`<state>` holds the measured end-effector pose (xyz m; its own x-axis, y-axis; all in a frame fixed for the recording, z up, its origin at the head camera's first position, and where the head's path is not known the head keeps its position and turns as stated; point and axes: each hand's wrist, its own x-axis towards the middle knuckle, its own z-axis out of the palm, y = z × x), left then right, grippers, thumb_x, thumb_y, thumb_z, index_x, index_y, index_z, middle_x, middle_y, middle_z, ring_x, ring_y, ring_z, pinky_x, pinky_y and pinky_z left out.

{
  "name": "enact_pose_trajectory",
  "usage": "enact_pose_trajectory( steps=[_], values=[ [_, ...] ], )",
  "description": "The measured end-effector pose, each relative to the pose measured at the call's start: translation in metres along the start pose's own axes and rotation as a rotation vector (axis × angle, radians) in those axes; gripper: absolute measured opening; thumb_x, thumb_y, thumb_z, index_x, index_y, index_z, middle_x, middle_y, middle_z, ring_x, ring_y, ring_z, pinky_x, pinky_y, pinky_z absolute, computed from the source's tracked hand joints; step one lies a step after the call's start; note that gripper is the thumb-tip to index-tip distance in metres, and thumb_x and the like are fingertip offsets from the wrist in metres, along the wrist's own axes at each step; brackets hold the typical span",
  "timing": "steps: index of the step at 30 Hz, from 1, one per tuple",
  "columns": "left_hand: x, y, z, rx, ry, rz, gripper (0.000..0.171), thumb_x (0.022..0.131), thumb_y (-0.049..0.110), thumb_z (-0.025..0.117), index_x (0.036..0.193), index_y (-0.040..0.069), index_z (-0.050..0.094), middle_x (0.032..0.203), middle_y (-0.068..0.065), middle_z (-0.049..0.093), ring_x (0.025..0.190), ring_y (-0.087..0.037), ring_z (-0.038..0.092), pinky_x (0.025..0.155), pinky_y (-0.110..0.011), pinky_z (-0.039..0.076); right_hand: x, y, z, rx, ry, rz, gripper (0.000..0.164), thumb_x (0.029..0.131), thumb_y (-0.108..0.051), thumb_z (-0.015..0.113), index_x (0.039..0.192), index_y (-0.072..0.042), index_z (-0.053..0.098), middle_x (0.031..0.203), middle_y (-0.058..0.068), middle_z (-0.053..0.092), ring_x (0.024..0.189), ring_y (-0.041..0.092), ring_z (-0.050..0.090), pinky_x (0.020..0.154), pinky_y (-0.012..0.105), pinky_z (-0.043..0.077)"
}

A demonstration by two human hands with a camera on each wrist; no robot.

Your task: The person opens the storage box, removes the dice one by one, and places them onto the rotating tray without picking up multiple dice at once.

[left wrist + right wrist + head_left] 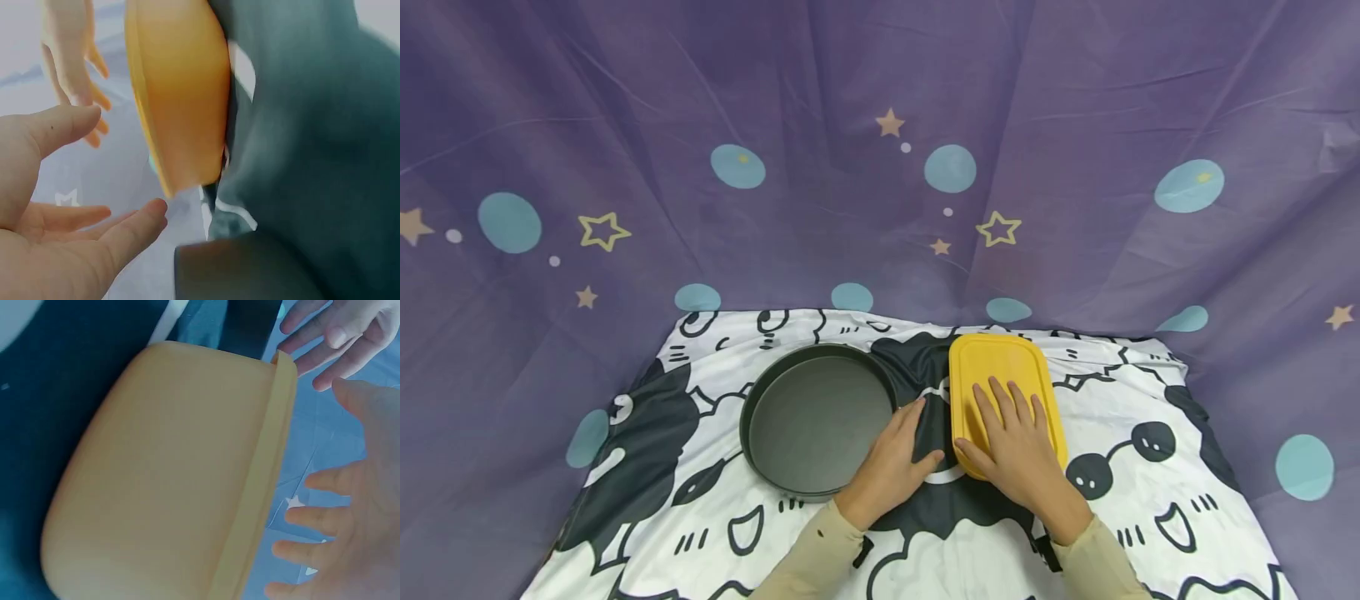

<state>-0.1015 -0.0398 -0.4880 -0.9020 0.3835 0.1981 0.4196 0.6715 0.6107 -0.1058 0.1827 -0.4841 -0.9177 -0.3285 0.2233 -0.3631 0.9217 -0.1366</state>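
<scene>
A yellow lidded container (1000, 358), rectangular with rounded corners, stands on the cloth at the right. My right hand (1018, 450) is over its lid, fingers straight and spread. In the right wrist view a gap shows between those fingers (312, 515) and the yellow lid's edge (259, 481). Between the container and a round dark pan (820, 417) is my left hand (891, 462), its fingers extended and thumb held apart. It overlaps the pan's right rim in the head view and holds nothing. The left wrist view has the container's side (181, 94) beyond the left fingertips.
A white cloth with black cartoon figures (700, 500) covers the table. Behind it and along both sides hangs a purple curtain (820, 233) with stars and blue dots. The pan's inside shows a flat, bare bottom.
</scene>
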Motion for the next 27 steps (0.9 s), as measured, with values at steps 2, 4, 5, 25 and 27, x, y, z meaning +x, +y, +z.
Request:
enact_pose_trajectory(
  steps=[2, 4, 5, 25, 27],
  values=[
    [-0.001, 0.002, 0.008, -0.056, -0.021, -0.027, 0.085, 0.091, 0.026, 0.077, 0.156, 0.002, 0.028, 0.152, -0.022, 0.039, 0.135, -0.035, 0.045, 0.107, -0.049, 0.046, -0.004, 0.002, 0.001, 0.014, -0.007, -0.003, 0.084, 0.093, -0.061, 0.059, 0.155, -0.011, 0.036, 0.158, 0.019, 0.03, 0.143, 0.046, 0.024, 0.111, 0.073, 0.021],
    [-0.002, 0.003, 0.016, -0.098, -0.047, -0.053, 0.087, 0.091, 0.025, 0.078, 0.157, 0.002, 0.025, 0.153, -0.023, 0.036, 0.136, -0.037, 0.043, 0.107, -0.051, 0.045, -0.007, 0.004, 0.003, 0.026, -0.013, -0.014, 0.084, 0.092, -0.061, 0.061, 0.155, -0.011, 0.036, 0.159, 0.019, 0.029, 0.143, 0.046, 0.024, 0.11, 0.074, 0.022],
    [-0.002, 0.002, 0.02, -0.116, -0.062, -0.065, 0.088, 0.091, 0.026, 0.077, 0.157, 0.002, 0.023, 0.154, -0.023, 0.035, 0.136, -0.037, 0.042, 0.107, -0.052, 0.044, -0.009, 0.005, 0.004, 0.029, -0.014, -0.023, 0.085, 0.091, -0.062, 0.061, 0.155, -0.012, 0.036, 0.159, 0.018, 0.029, 0.143, 0.046, 0.024, 0.109, 0.075, 0.022],
    [0.008, -0.009, 0.067, -0.465, -0.127, -0.106, 0.066, 0.095, 0.006, 0.068, 0.151, -0.004, 0.035, 0.147, -0.023, 0.045, 0.122, -0.034, 0.057, 0.09, -0.027, 0.056, -0.031, 0.017, 0.027, -0.013, -0.072, -0.094, 0.085, 0.091, -0.068, 0.057, 0.154, -0.012, 0.041, 0.157, 0.016, 0.034, 0.143, 0.044, 0.026, 0.109, 0.075, 0.023],
    [0.009, -0.009, 0.067, -0.489, -0.127, -0.114, 0.065, 0.096, 0.007, 0.067, 0.151, -0.003, 0.035, 0.148, -0.022, 0.045, 0.123, -0.034, 0.057, 0.092, -0.029, 0.056, -0.032, 0.018, 0.028, -0.031, -0.066, -0.108, 0.084, 0.092, -0.067, 0.057, 0.154, -0.012, 0.041, 0.157, 0.016, 0.035, 0.142, 0.045, 0.026, 0.108, 0.075, 0.024]
  ],
)
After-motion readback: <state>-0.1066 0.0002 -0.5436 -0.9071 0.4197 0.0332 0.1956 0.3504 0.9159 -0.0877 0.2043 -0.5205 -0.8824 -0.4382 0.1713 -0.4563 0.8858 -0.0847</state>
